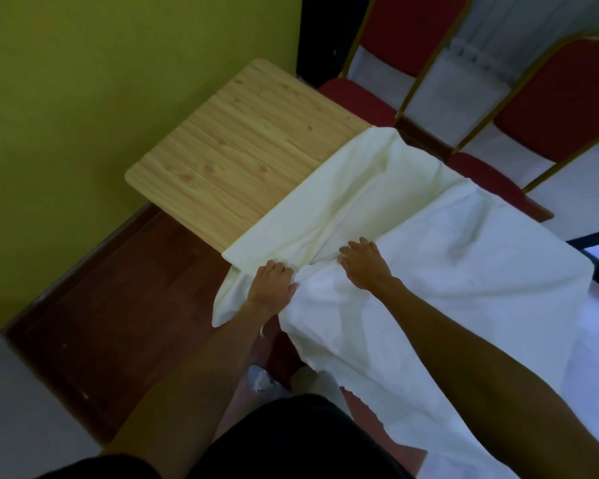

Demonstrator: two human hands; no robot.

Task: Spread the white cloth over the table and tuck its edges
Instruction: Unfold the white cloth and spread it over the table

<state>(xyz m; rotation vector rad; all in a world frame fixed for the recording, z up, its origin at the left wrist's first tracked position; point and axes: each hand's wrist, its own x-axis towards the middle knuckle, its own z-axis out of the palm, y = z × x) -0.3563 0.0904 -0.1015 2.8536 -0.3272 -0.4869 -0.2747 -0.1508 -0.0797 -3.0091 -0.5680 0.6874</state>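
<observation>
1. White cloth (446, 271) bunched in L hand (272, 285), fingers curled round a fold at near edge of table (242, 140).
2. R hand (363, 264) just beside, palm down, fingers flat on cloth.
3. Cloth covers table's R part and hangs off near side; L part is bare wood.
4. Red chairs (357, 98) beyond.

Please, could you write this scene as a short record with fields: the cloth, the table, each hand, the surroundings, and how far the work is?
cloth: white cloth covers the table's right part, bunched between the hands, hanging over the near edge
table: wooden table, left part bare
left: left hand grips the bunched cloth
right: right hand lies on the cloth; grip unclear
behind: red chairs, gold frames
side: green wall
progress: not fully spread
</observation>
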